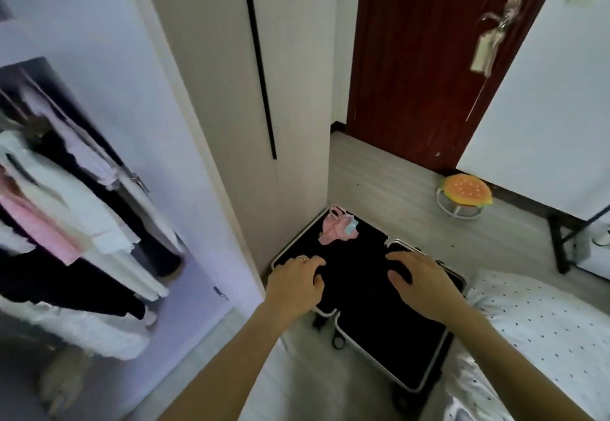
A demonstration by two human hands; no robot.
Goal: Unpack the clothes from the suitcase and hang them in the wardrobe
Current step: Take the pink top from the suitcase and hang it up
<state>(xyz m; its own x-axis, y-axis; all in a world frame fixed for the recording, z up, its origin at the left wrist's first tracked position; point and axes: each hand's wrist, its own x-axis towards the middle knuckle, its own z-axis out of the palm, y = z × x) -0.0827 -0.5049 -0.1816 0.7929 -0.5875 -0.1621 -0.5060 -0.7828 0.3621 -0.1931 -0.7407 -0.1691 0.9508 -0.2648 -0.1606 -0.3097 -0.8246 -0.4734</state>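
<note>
Standing open on the left, the wardrobe (109,97) is the biggest worry: its hung clothes (82,222) look tightly packed along the rail, so pushing one more hanger in could knock a neighbour loose or crush what is there.

Next, the bed (534,321) hems in the right side. With the suitcase (379,328) lying open on the floor between bed and wardrobe, there is little room to step, and a turn toward the rail could catch a foot on the rim or a wheel.

Inside, the case is black throughout. Dark clothes could lie there unseen, so something may be left behind.

Both hands hover over that interior. The left hand (297,285) has loosely bent, spread fingers and the right hand (425,285) has its fingers stretched forward; neither grasps anything visible, and whether they touch the lining I cannot tell.

Smallest is the pink garment (336,229), crumpled in the far left corner beyond the left hand. It looks light and strappy, and would likely slide off a hanger.
</note>
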